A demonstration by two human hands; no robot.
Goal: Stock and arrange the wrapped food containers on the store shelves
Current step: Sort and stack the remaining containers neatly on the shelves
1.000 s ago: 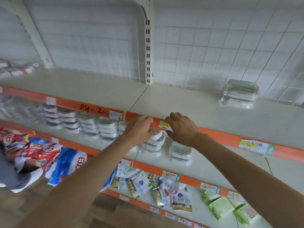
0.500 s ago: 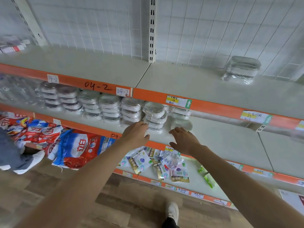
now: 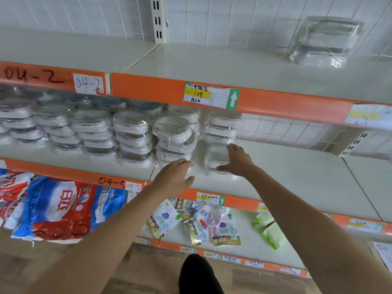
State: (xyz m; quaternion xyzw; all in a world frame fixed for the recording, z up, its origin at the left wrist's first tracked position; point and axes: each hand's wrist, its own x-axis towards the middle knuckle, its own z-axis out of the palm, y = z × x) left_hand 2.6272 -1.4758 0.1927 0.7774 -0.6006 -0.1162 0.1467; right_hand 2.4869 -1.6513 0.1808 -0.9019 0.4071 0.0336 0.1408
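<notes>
Both spread hands [image 3: 237, 161] at container [image 3: 217, 154]

Container stacks [image 3: 53, 128] cut off at left edge, rear rows hidden under orange shelf lip [image 3: 148, 88]. Far-right price tag [image 3: 370, 115] blurred (text illegible). Detergent bags [image 3: 48, 209] partly cropped left.

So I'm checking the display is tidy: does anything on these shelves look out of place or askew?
Yes. One wrapped container sits alone on the top shelf, away from the stacks below. On the middle shelf, the top container of one stack is tilted. Pouches on the shelf beneath lie scattered.
</notes>
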